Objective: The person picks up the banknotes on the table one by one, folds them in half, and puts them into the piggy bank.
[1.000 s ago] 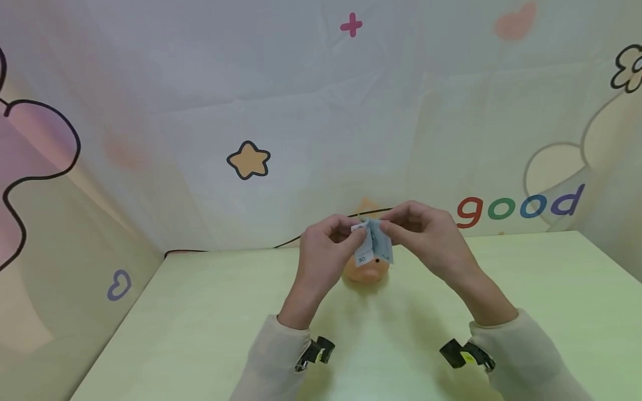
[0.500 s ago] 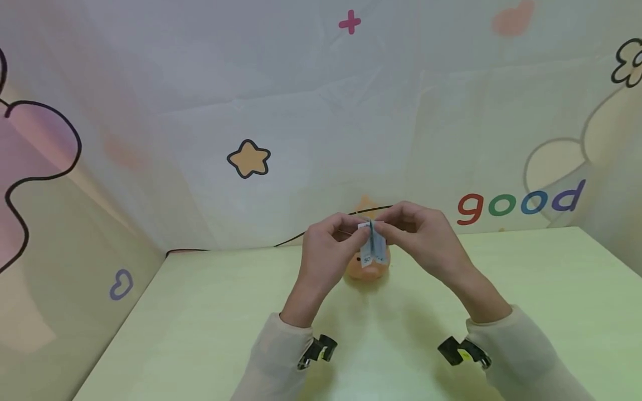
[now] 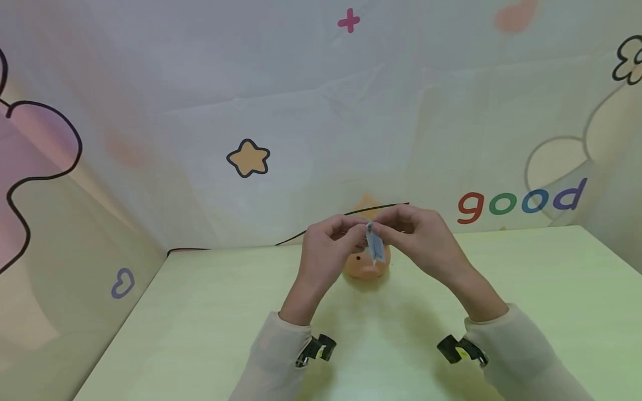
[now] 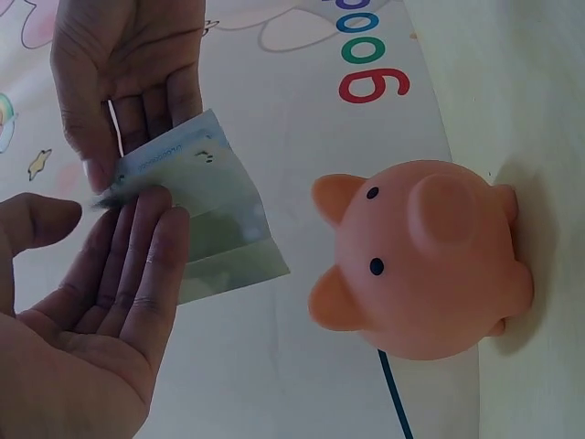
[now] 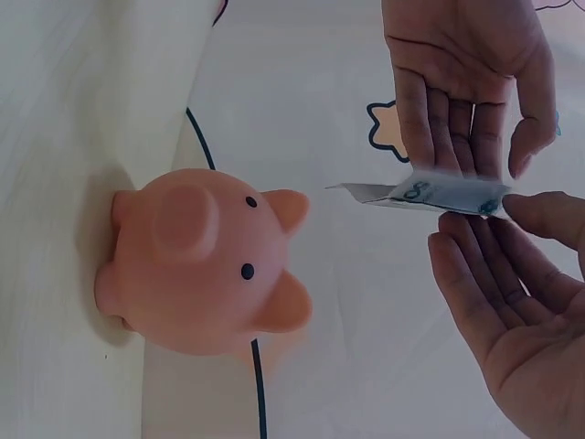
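A folded blue-green banknote (image 3: 376,249) hangs between both hands, in front of a piggy bank (image 3: 366,271). My right hand (image 3: 426,239) pinches its upper edge between thumb and fingers. In the left wrist view, the fingers of my left hand (image 4: 114,320) lie nearly straight against the note, while its thumb stands off it. The right wrist view shows the banknote (image 5: 448,194) nearly edge-on, its crease visible. Orange-pink, with two black eyes and a snout, the piggy bank (image 5: 201,265) stands upright, apart from the hands.
The pale green table (image 3: 210,323) reaches back to a printed cloth backdrop (image 3: 311,139), which also lines the sides. Coloured letters (image 3: 521,205) are printed low on the right. Both sleeves carry black wrist cameras (image 3: 461,350).
The banknote's two spread halves have come together, so it looks narrower. The left thumb has come off its face. Both hands stay above the piggy bank, nearly in place.
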Available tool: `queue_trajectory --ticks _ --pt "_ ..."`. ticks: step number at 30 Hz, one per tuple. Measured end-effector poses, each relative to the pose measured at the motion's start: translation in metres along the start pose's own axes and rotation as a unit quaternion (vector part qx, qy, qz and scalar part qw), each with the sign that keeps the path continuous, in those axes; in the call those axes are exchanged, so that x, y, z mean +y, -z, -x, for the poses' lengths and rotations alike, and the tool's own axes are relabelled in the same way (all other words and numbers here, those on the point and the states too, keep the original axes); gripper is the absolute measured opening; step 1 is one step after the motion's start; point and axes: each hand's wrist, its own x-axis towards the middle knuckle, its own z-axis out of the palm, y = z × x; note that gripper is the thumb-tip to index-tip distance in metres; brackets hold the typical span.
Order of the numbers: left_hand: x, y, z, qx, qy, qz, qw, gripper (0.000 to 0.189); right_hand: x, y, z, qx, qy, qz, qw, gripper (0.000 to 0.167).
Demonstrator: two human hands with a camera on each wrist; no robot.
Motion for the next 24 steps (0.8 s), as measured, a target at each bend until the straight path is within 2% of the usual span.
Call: queue_trajectory --ticks 4,10,15,18,21,24 --pt "0.0 0.001 -0.001 -0.002 0.011 0.02 0.9997 0.023 0.0 0.001 -0.001 -0.008 0.001 0.009 0.9999 0.023" --pt "0.002 0.001 -0.001 -0.005 0.009 0.015 0.9998 0.024 -0.001 0.003 -0.002 -0.018 0.0 0.015 0.9997 0.028" --pt "0.003 0.001 -0.002 -0.002 0.002 -0.003 1.0 0.019 0.0 0.004 -0.002 -0.009 -0.006 0.023 0.9997 0.023" --pt "0.002 0.003 -0.002 0.023 -0.004 -0.046 0.9987 0.015 0.0 0.005 -0.002 0.001 -0.013 0.021 0.9997 0.02" --pt "0.001 0.006 -0.001 0.069 -0.002 -0.088 0.9937 0.015 -0.001 0.008 -0.001 0.012 -0.026 0.021 0.9994 0.022" --pt "0.0 0.008 -0.002 0.099 0.007 -0.095 0.9906 0.02 -0.002 0.011 0.0 0.024 -0.044 0.029 0.9983 0.024"
